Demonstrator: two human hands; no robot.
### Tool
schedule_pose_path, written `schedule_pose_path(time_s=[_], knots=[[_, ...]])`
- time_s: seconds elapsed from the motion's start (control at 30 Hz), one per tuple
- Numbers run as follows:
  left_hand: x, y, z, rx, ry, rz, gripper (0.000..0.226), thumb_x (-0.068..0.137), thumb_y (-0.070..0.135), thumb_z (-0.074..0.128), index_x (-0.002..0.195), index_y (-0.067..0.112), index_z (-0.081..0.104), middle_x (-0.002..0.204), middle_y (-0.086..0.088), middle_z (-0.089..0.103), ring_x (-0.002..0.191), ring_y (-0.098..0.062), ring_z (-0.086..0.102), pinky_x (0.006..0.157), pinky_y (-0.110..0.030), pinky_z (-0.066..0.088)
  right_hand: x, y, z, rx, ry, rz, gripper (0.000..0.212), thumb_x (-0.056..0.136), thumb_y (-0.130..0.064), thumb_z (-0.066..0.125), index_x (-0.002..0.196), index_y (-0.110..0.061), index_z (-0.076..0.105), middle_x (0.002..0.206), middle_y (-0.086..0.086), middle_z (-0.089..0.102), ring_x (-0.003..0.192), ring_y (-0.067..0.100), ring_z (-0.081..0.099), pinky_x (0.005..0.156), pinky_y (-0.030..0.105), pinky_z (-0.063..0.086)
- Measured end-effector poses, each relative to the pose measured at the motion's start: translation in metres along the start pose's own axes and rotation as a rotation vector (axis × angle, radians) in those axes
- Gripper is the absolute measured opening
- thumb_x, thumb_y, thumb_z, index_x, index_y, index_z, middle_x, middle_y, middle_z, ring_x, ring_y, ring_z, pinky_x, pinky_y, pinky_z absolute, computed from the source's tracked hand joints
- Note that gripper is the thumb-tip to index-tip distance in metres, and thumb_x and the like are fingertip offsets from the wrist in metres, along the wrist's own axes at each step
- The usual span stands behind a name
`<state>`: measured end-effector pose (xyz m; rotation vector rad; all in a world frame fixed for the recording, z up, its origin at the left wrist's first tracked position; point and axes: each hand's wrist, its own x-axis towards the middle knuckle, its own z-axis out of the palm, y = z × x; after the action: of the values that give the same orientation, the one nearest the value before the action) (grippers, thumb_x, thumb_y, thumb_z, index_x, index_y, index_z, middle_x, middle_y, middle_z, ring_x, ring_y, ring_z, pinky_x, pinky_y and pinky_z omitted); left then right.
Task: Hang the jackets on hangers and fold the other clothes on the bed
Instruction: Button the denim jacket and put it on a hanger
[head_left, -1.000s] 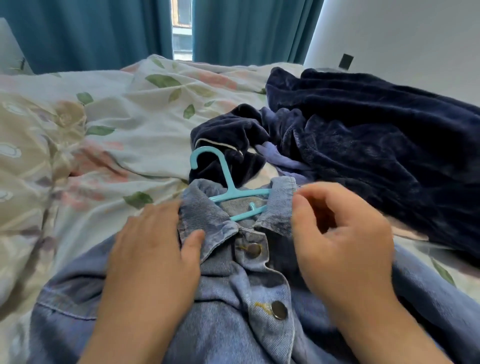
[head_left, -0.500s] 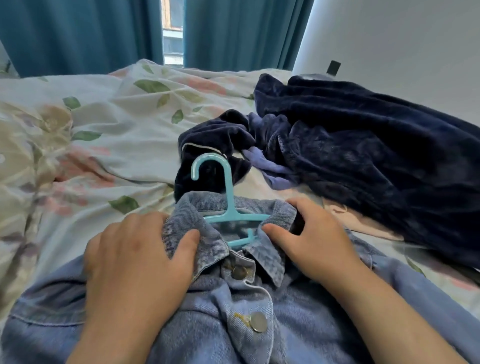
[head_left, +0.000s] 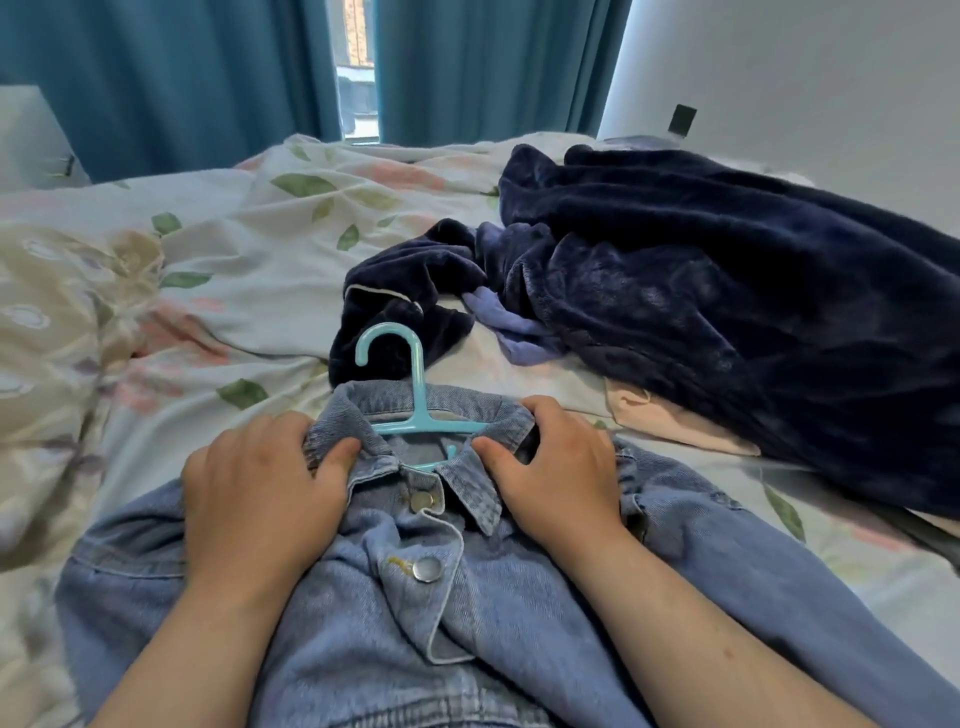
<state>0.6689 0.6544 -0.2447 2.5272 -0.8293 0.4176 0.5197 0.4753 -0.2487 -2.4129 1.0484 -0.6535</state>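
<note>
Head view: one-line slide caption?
Left hand and right hand grip the collar of a denim jacket on a turquoise hanger.

Floral bed (head_left: 218, 291): denim jacket (head_left: 519, 613), navy fleece garment (head_left: 727, 312)

One jacket (head_left: 519, 623), one hanger (head_left: 415, 395), one navy heap (head_left: 727, 312) and one pink garment (head_left: 660, 421) are lying there; two buttons (head_left: 427, 569) are showing.

readable text: none | snap buttons (head_left: 427, 569) on denim jacket (head_left: 519, 623): faces too small to read | dark plate (head_left: 682, 120) on wall (head_left: 831, 73): blurred, nothing legible
</note>
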Motion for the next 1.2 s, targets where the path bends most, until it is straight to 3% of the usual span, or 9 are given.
schedule_pose_path(time_s=[0.27,0.43,0.6,0.77,0.9,1.1,1.2], knots=[[-0.003,0.007,-0.002,0.037,0.054,-0.02,0.041,0.082,0.042,0.068,0.063,0.021,0.038,0.061,0.007,0.039,0.061,-0.023,0.038,0.06,-0.035,0.025,-0.001,-0.001,-0.004,0.019,0.024,-0.059,0.054,0.082,-0.066,0.061,0.116,-0.024,0.058,0.087,-0.012,0.043,0.097,0.022,0.055,0.079,0.036,0.027],[-0.006,0.01,-0.003,0.039,0.077,-0.031,0.037,0.083,0.047,0.056,0.065,0.021,0.037,0.063,0.007,0.039,0.063,-0.023,0.039,0.062,-0.035,0.024,-0.002,-0.001,-0.007,0.015,0.001,-0.102,0.051,0.085,-0.063,0.059,0.115,-0.021,0.058,0.097,-0.005,0.061,0.096,0.024,0.054,0.081,0.039,0.032],[-0.005,0.009,0.0,0.048,0.046,-0.045,0.04,0.082,0.051,0.049,0.063,0.023,0.03,0.061,0.008,0.035,0.059,-0.022,0.037,0.061,-0.034,0.023,-0.001,-0.001,-0.008,-0.047,-0.094,-0.12,0.051,0.089,-0.065,0.048,0.118,-0.023,0.051,0.106,-0.007,0.059,0.099,0.021,0.05,0.085,0.039,0.031],[0.0,0.006,0.004,0.066,0.004,-0.059,0.041,0.082,0.057,0.044,0.063,0.021,0.035,0.061,0.007,0.038,0.061,-0.022,0.038,0.061,-0.035,0.024,0.018,0.003,-0.019,-0.196,-0.213,-0.224,0.05,0.086,-0.073,0.04,0.096,-0.024,0.042,0.083,-0.004,0.059,0.079,0.025,0.056,0.063,0.036,0.031],[0.001,0.002,0.009,0.069,-0.012,-0.063,0.039,0.082,0.056,0.044,0.066,0.021,0.038,0.062,0.008,0.038,0.061,-0.021,0.038,0.063,-0.034,0.025,0.04,0.013,-0.022,-0.206,-0.369,-0.251,0.057,0.08,-0.082,0.036,0.087,-0.025,0.038,0.063,-0.009,0.033,0.064,0.024,0.043,0.053,0.034,0.03],[0.006,0.004,0.012,0.108,-0.096,-0.066,0.038,0.082,0.055,0.043,0.068,0.02,0.038,0.066,0.006,0.037,0.064,-0.02,0.036,0.064,-0.034,0.025,0.028,0.016,-0.015,-0.186,-0.226,-0.282,0.051,0.077,-0.078,0.033,0.074,-0.027,0.036,0.053,-0.014,0.026,0.05,0.026,0.057,0.046,0.029,0.025],[0.01,0.004,0.014,0.127,-0.138,-0.071,0.041,0.08,0.056,0.043,0.069,0.016,0.043,0.069,0.005,0.039,0.067,-0.025,0.043,0.065,-0.035,0.027,0.031,0.018,-0.012,-0.197,-0.25,-0.271,0.048,0.079,-0.076,0.035,0.073,-0.028,0.035,0.052,-0.016,0.02,0.043,0.024,0.046,0.042,0.024,0.015]])
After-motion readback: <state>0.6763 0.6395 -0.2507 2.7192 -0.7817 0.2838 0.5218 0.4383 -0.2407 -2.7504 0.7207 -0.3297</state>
